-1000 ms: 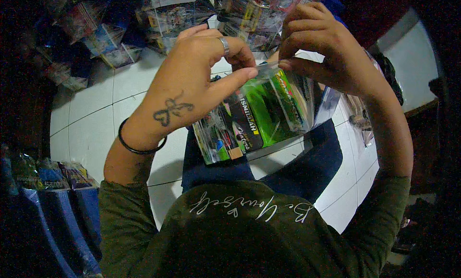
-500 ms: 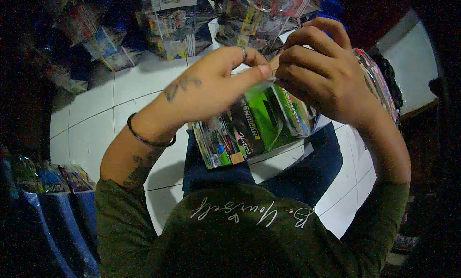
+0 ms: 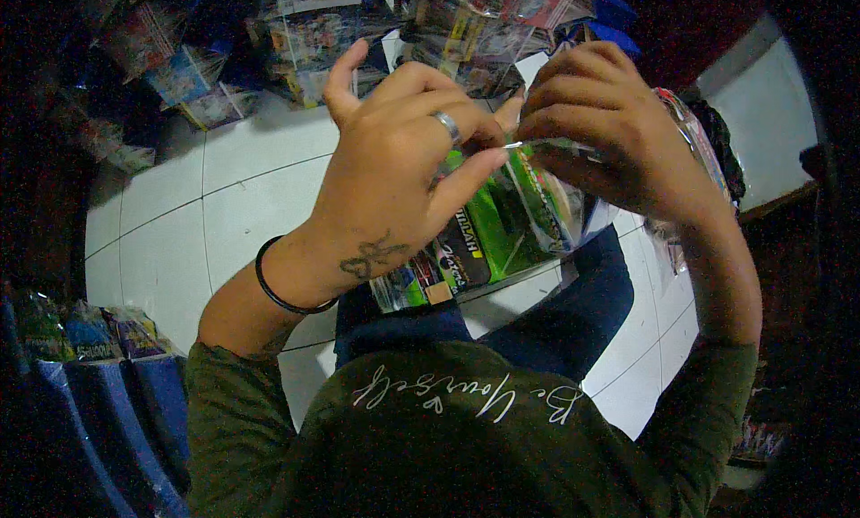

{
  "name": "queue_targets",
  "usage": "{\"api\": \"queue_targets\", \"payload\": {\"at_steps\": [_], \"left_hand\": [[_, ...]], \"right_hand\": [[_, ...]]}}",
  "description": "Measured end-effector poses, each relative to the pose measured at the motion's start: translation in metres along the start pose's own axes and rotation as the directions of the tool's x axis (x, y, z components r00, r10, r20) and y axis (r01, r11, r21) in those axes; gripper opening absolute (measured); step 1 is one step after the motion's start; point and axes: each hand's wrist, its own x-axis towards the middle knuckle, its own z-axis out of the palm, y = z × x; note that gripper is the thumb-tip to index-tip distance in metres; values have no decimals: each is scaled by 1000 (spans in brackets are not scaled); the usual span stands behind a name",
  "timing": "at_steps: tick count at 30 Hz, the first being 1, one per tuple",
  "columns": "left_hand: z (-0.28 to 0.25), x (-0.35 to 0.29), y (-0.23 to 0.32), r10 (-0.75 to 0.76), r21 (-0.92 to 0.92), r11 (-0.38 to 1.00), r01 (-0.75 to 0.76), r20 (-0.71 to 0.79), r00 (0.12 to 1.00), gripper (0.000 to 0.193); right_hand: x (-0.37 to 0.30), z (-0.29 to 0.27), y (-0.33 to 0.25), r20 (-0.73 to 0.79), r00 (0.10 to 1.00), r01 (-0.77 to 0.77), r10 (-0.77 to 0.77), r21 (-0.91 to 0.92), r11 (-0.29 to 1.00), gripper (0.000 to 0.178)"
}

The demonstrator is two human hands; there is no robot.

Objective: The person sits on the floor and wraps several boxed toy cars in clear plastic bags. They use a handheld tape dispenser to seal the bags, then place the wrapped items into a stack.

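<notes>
A green and black printed pack (image 3: 515, 236) in clear plastic lies across my lap, partly covered by my hands. Above its far edge, my left hand (image 3: 403, 151) pinches a glinting bit of clear plastic (image 3: 512, 145) between thumb and forefinger, its little finger raised. My right hand (image 3: 600, 133) is curled at the same spot, its fingertips close against the left thumb and also gripping the plastic. What exactly lies under the right fingers is hidden. A second plastic-covered stack (image 3: 412, 285) with coloured prints sits at the pack's left side.
White floor tiles (image 3: 260, 191) surround my legs. Plastic-wrapped printed packs (image 3: 313, 34) are piled at the far side. Blue bundles (image 3: 107, 402) topped with packs stand at lower left. More printed packs (image 3: 694, 133) and a black plastic bag (image 3: 724, 160) are at the right.
My left hand has rotated, its back now more upward and its little finger lifted outward. Both hands keep pinching the plastic at nearly the same place.
</notes>
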Motion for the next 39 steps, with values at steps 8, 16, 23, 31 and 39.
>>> {"api": "queue_targets", "payload": {"at_steps": [8, 16, 23, 31, 39], "left_hand": [[-33, -3, -3, -184, -42, 980, 194, 178, 967, 14], [5, 2, -14, -256, -533, 757, 377, 289, 923, 20], [6, 10, -2, -144, -154, 975, 160, 111, 983, 14], [-2, 7, 6, -41, 116, 993, 25, 140, 989, 15], [3, -19, -28, -115, 64, 992, 107, 144, 983, 16]], "right_hand": [[10, 21, 0, -68, 998, 16, -8, 114, 993, 17], [7, 24, -3, -269, 962, 10, -44, -126, 992, 22], [-6, 40, 8, -184, 973, 119, -137, -109, 987, 23], [-11, -7, 31, 45, 997, -76, 70, 148, 986, 28], [10, 37, 7, -93, 994, -48, 50, 18, 999, 30]]}}
